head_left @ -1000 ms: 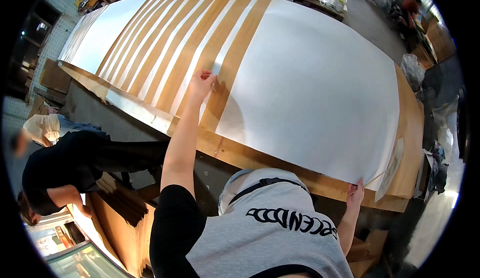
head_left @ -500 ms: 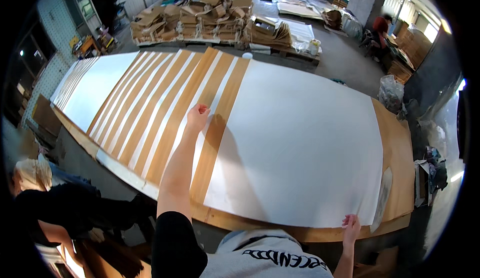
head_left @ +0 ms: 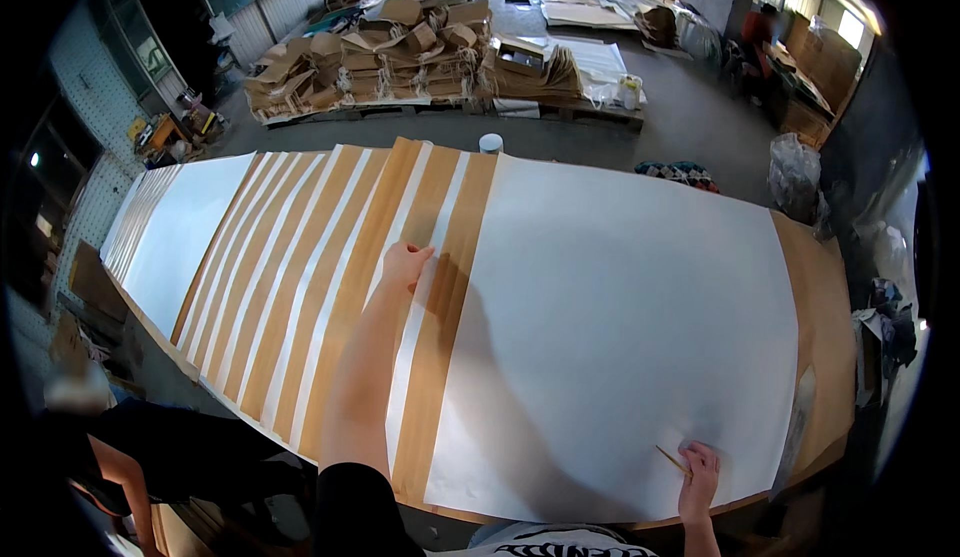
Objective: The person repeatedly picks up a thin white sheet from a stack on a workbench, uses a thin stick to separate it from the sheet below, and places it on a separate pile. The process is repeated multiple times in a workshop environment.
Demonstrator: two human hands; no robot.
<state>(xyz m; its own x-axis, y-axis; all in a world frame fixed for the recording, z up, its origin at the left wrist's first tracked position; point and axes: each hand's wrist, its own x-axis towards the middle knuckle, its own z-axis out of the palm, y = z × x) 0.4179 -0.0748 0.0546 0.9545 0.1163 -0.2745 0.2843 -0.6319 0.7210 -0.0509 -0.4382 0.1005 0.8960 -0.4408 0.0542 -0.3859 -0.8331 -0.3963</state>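
A large white sheet lies flat on the long table. To its left is a staggered row of overlapping sheets, showing alternating white bands and brown wood-grain strips. My left hand is over these strips, thumb and fingers pinched together; whatever may be between them is too small to make out. At the near right part of the white sheet, my right hand is closed on a thin yellowish stick, whose tip points left, away from the hand. The stick's other end is hidden in the fingers.
Brown paper covers the table's right end, with a grey flat strip on it. A white-lidded jar stands by the far edge. Beyond are pallets of crumpled brown paper. A person in dark clothes is at near left.
My right hand has moved from the sheet's near edge up onto its surface, and the thin stick now shows in it. My left hand stays pinched over the strips. The view has shifted.
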